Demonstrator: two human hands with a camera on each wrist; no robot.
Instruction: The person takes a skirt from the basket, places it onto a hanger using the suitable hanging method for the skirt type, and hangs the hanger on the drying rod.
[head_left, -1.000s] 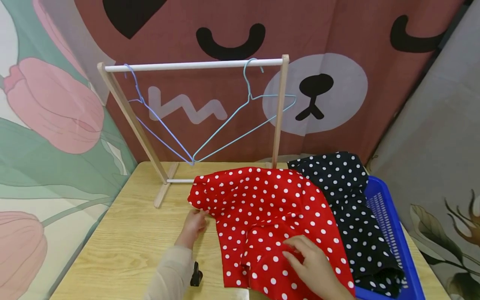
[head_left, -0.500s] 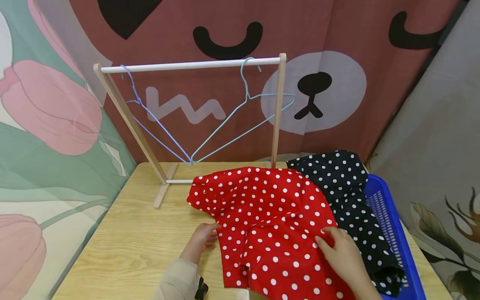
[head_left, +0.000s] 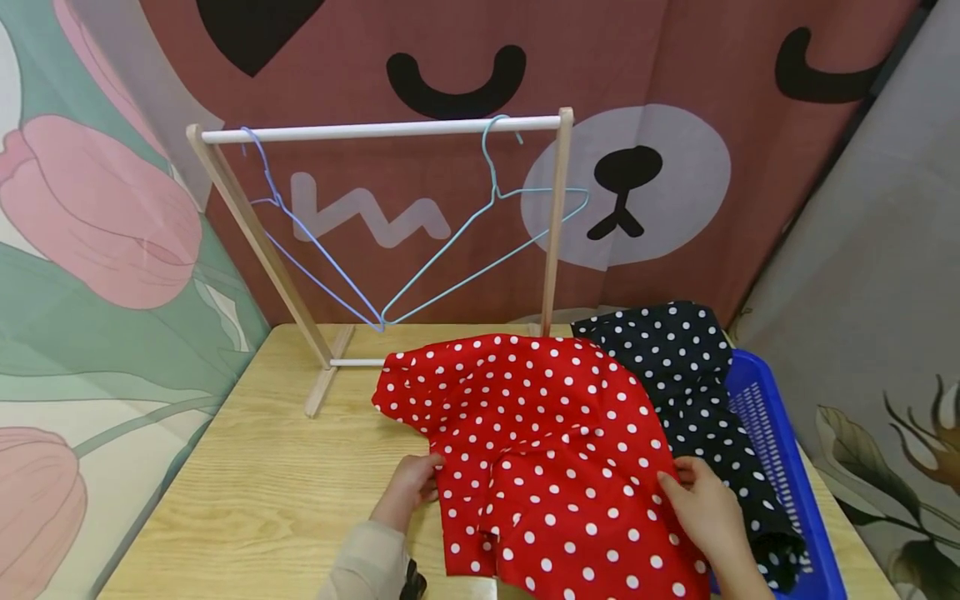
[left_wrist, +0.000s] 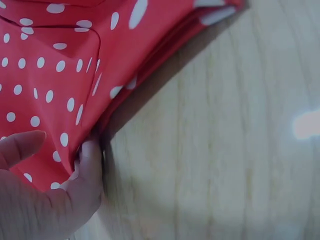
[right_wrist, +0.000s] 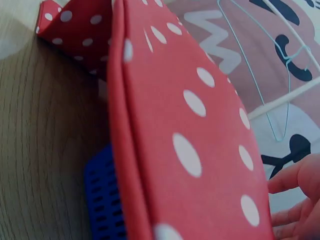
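A red garment with white dots [head_left: 555, 433] and a short sleeve lies spread over the table, its right part lapping toward the basket. My left hand [head_left: 411, 485] is at its left edge. In the left wrist view that hand's fingers [left_wrist: 90, 162] reach under the cloth edge while the thumb stays raised apart above it. At the right edge is my right hand [head_left: 708, 504], thumb and fingers touching the cloth. In the right wrist view the red cloth [right_wrist: 200, 130] fills the middle, and the right hand's fingertips [right_wrist: 282, 182] meet its border.
A blue basket [head_left: 783, 450] stands at the right, with a black dotted garment [head_left: 693, 392] draped over it. Behind is a wooden rack [head_left: 557, 225] carrying a purple hanger [head_left: 322, 242] and a light-blue hanger [head_left: 465, 229]. Bare wood table [head_left: 247, 467] shows at the left.
My right hand has moved right across the red garment to its right edge. My left hand has come down from below the sleeve to the garment's left side. The garment has hardly shifted.
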